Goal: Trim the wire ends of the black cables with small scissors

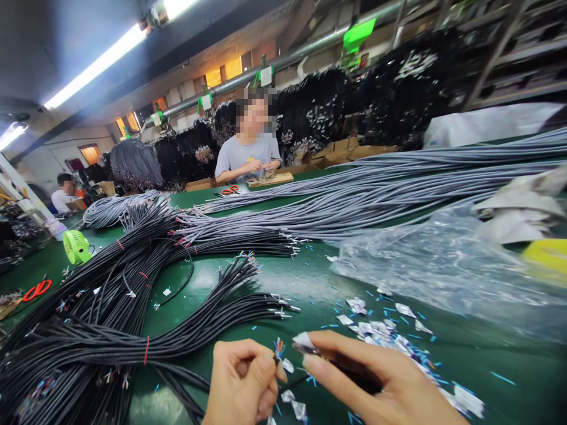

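Small green fan (77,247), orange-handled scissors (38,290) near it, clear plastic sheet (425,265) spread on the green table (509,360), pale crumpled cloth (520,206) at its far edge, person in a light T-shirt (228,154) opposite, tube light (95,68) glowing overhead.

A fluorescent tube (95,66) is glaring white at ten o'clock; orange panels (213,77) are glowing at eleven. The tabletop (204,273) is catching a soft sheen but darkening toward four, while black cables (110,347) are blurring near eight.

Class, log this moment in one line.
left hand: pinches black cable, multicoloured wires bared | right hand: holds dark tool | nearby: crinkled silvery scraps
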The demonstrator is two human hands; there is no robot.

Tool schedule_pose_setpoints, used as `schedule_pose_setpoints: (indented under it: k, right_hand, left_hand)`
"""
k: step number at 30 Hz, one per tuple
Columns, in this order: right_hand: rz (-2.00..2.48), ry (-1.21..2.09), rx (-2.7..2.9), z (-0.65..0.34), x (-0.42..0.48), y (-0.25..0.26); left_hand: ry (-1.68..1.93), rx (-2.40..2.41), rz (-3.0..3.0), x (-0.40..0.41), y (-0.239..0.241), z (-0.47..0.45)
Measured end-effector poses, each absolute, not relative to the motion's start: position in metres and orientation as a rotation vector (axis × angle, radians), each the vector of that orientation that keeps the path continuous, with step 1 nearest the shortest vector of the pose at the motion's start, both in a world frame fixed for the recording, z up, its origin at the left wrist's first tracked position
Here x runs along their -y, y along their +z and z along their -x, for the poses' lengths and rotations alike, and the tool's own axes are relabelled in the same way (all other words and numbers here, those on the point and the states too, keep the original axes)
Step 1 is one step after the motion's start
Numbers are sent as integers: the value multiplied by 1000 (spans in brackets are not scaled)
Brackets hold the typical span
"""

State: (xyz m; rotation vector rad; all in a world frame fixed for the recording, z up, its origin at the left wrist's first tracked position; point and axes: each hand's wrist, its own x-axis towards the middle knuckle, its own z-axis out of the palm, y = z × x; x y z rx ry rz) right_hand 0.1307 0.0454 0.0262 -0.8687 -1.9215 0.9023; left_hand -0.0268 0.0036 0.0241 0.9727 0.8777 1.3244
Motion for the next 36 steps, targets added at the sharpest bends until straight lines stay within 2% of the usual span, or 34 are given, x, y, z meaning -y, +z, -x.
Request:
schedule_pose_setpoints:
  k: [5,14,17,24,30,34,36]
  right_hand:
    - [834,958,1833,-127,-38,35]
    - [709,848,1851,-125,-38,34]
    - [709,962,1844,-125,-43,36]
    - [902,1509,1557,-124,-38,39]
    - [858,1362,1661,-122,-39,25]
    - [853,1491,1535,-120,-37,28]
    - [766,1437,1627,-119,-36,36]
  left_hand:
    - [1385,-1007,-975,4,24,16]
    - [1408,-1088,-986,3,25,15]
    - [1479,-1137,-1071,4,21,13]
    - [1440,-1160,-1375,1,16,19]
    - [1480,-1195,-1375,-2,17,20]
    - [1491,-1206,-1404,-1,17,19]
    - [1461,-1195,-1378,-2,19,20]
